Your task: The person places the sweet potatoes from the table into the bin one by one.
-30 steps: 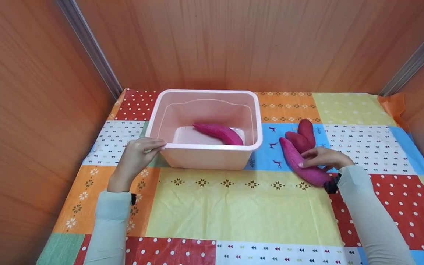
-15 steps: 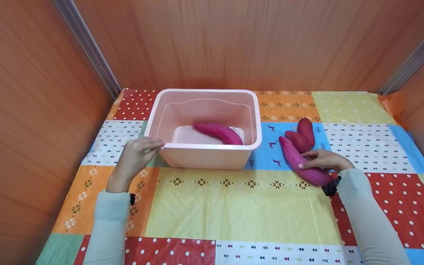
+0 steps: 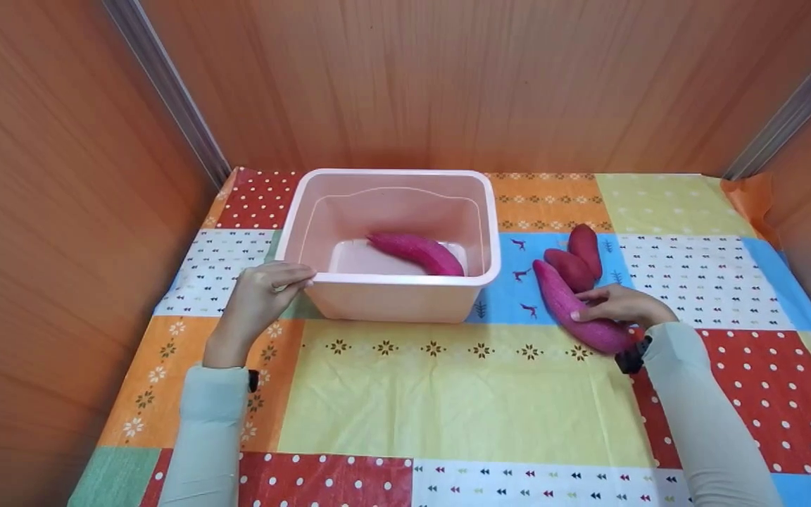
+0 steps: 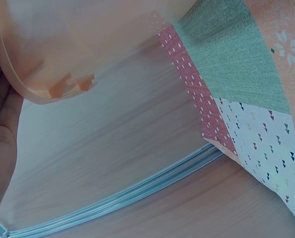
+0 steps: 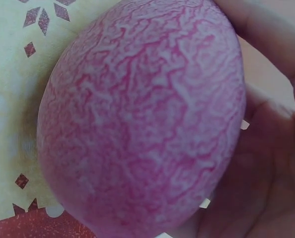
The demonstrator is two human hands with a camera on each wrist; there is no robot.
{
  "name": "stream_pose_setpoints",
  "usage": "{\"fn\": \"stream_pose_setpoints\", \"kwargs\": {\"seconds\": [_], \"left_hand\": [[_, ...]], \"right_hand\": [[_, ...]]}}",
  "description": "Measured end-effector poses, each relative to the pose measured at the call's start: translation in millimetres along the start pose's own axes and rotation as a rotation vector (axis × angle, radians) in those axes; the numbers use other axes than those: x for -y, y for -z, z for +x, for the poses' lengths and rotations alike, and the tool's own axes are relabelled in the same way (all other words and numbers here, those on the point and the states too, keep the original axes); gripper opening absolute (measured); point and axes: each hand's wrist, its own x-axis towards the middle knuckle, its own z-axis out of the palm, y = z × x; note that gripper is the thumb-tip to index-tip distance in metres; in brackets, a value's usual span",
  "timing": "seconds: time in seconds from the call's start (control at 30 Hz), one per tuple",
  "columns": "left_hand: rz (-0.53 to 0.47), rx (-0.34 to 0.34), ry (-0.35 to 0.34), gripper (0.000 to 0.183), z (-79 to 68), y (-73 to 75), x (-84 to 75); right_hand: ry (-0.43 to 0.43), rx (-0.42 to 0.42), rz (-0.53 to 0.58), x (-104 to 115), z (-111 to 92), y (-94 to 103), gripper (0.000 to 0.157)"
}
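Observation:
A pink plastic bin (image 3: 377, 303) stands on the table, with one curved magenta sweet potato (image 3: 419, 253) lying inside. My left hand (image 3: 261, 296) pinches the near left corner of the bin's rim; in the left wrist view only part of that hand (image 4: 2, 119) shows beside the rim. To the right, my right hand (image 3: 624, 306) grips a second long magenta sweet potato (image 3: 560, 296), thumb on its near side. Close up in the right wrist view, its wrinkled skin (image 5: 142, 119) fills most of the picture, and some fingers curve round its far side. It lies on the cloth.
Two smaller dark red tubers (image 3: 583, 246) lie together just behind the held sweet potato. A patchwork tablecloth (image 3: 462, 401) covers the table. Wood-grain panels (image 3: 483, 84) enclose the back and both sides. Orange cloth (image 3: 750, 201) bunches at the far right corner.

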Motion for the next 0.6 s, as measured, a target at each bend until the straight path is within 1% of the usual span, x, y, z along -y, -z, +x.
{"fn": "stream_pose_setpoints", "kwargs": {"seconds": [0.23, 0.6], "left_hand": [[0.000, 0.004, 0.005, 0.021, 0.0, 0.7, -0.3], [-0.008, 0.006, 0.013, 0.021, 0.4, 0.9, 0.4]], "right_hand": [[0.004, 0.023, 0.016, 1.8, -1.0, 0.0, 0.076], [0.015, 0.011, 0.007, 1.0, 0.0, -0.3, 0.075]]}}
